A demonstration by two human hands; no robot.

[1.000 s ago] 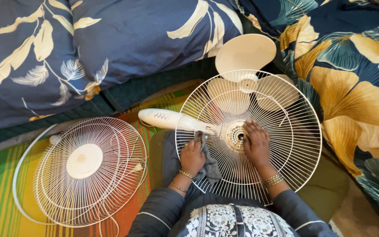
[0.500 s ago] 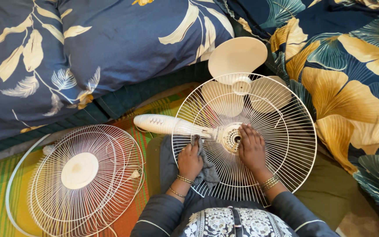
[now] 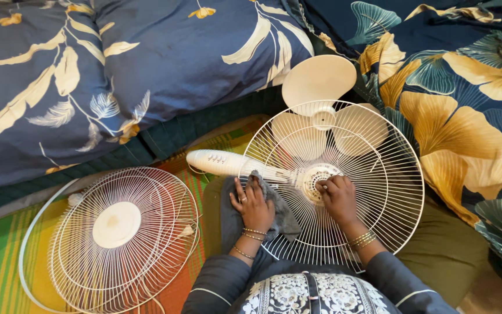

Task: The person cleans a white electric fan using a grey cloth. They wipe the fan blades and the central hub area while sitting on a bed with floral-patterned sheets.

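Fan guard [image 3: 373, 192] cream-white wire; second guard [image 3: 124, 231] same. Cloth [image 3: 279, 210] grey. Pillow [image 3: 146, 64] navy, cream leaf print. Mat [image 3: 7, 261] striped green, yellow, orange. Sleeves [image 3: 219, 285] dark grey.

We see free mat [image 3: 7, 256] only far left; front grille [image 3: 120, 235], fan blades [image 3: 321, 87] & pillows [image 3: 117, 70] hem us in
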